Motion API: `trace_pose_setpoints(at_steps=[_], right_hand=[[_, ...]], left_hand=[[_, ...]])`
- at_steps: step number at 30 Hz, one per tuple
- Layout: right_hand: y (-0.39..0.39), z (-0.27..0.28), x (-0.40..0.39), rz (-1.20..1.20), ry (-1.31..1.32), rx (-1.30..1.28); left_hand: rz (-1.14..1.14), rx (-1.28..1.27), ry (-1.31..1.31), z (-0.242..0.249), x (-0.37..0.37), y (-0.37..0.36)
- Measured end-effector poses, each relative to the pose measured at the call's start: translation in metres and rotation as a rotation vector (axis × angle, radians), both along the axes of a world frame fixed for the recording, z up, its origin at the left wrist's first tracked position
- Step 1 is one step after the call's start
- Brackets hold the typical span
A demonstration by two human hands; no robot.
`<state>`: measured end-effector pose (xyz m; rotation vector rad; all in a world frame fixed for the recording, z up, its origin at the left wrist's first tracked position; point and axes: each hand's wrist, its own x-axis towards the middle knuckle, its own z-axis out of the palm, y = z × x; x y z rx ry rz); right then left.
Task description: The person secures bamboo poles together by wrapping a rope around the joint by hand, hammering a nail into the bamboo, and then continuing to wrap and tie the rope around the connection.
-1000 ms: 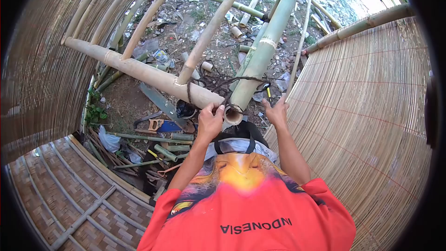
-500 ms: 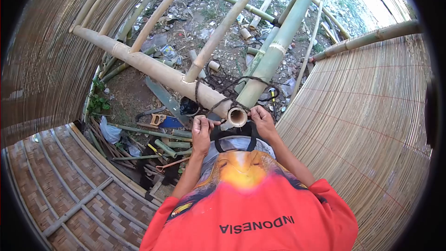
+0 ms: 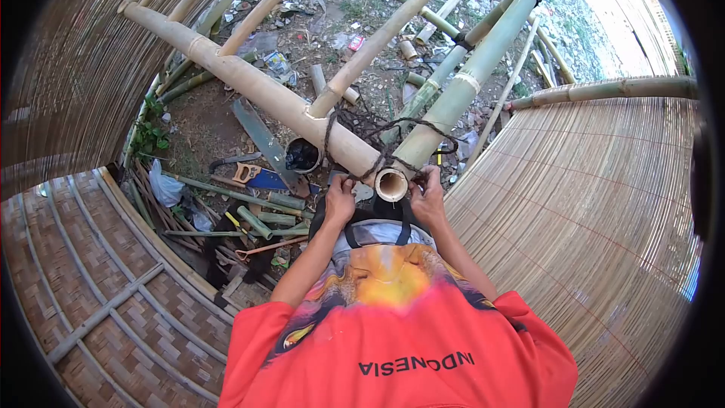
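A thick bamboo pole (image 3: pixel 287 103) runs from the upper left to its open, hollow end near the centre. A green bamboo pole (image 3: pixel 451 98) meets it there at an angle. Dark rope (image 3: pixel 387 157) loops over both poles around the joint. My left hand (image 3: pixel 340 195) is closed in a pinch just left of the hollow end, on the rope as far as can be seen. On the other side my right hand (image 3: pixel 428 198) pinches the rope close to the pole end. The fingertips of both hands are partly hidden.
Thinner bamboo rails (image 3: pixel 393 24) slant off the thick pole. On the ground lie a handsaw (image 3: pixel 264 178), a bucket (image 3: pixel 303 156), a plastic bag (image 3: pixel 165 185) and cut bamboo pieces (image 3: pixel 254 222). A slatted bamboo blind (image 3: pixel 574 204) is at the right, woven panels (image 3: pixel 98 272) at the lower left.
My left hand has moved up and right, nearer the pole end. The view has shifted slightly, and more of the bucket shows. Both hands remain closed beside the joint.
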<state>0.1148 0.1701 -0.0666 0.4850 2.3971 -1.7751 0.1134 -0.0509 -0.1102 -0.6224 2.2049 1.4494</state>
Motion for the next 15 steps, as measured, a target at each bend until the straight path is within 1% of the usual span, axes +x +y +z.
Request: trace_pose_setpoints(at_steps=[1, 2, 3, 5, 6, 7, 8, 9, 10, 11, 12, 13, 14, 15], right_hand=[[0.0, -0.004, 0.002, -0.13, 0.046, -0.166], [0.005, -0.007, 0.003, -0.133, -0.024, -0.177], [0.013, -0.011, 0.002, -0.132, -0.026, -0.172], [0.026, -0.02, -0.011, 0.171, 0.046, 0.248], [0.025, -0.018, -0.023, 0.186, 0.263, 0.456], [0.026, -0.025, -0.03, 0.187, 0.265, 0.457], [0.023, -0.033, -0.037, 0.132, 0.317, 0.57], [0.019, -0.038, -0.041, 0.07, 0.369, 0.682], [0.015, -0.042, -0.04, 0.002, 0.288, 0.67], [0.022, -0.052, -0.042, 0.0, 0.295, 0.664], [0.039, -0.078, -0.04, -0.25, -0.11, 0.375], [0.053, -0.093, -0.039, -0.482, -0.512, 0.066], [0.063, -0.09, -0.032, -0.478, -0.507, 0.06], [0.071, -0.079, -0.018, -0.226, -0.36, 0.192]], left_hand=[[0.209, 0.141, 0.006, -0.007, -0.007, 0.006], [0.213, 0.148, 0.008, -0.014, -0.012, 0.01], [0.175, 0.203, 0.032, -0.021, -0.013, 0.014], [0.126, 0.259, 0.052, -0.02, -0.009, 0.014], [0.024, 0.052, 0.018, -0.008, -0.007, 0.01], [-0.077, -0.159, -0.018, 0.003, -0.002, 0.006], [-0.08, -0.165, -0.013, 0.017, 0.003, 0.0], [-0.071, -0.03, 0.011, 0.033, 0.009, -0.008], [-0.058, 0.107, 0.033, 0.041, 0.013, -0.012], [-0.057, 0.101, 0.039, 0.047, 0.014, -0.013], [0.097, 0.287, 0.056, 0.051, 0.014, -0.014], [0.25, 0.472, 0.074, 0.056, 0.014, -0.016], [0.354, 0.546, 0.108, 0.063, 0.009, -0.014], [0.357, 0.543, 0.119, 0.059, 0.005, -0.016]])
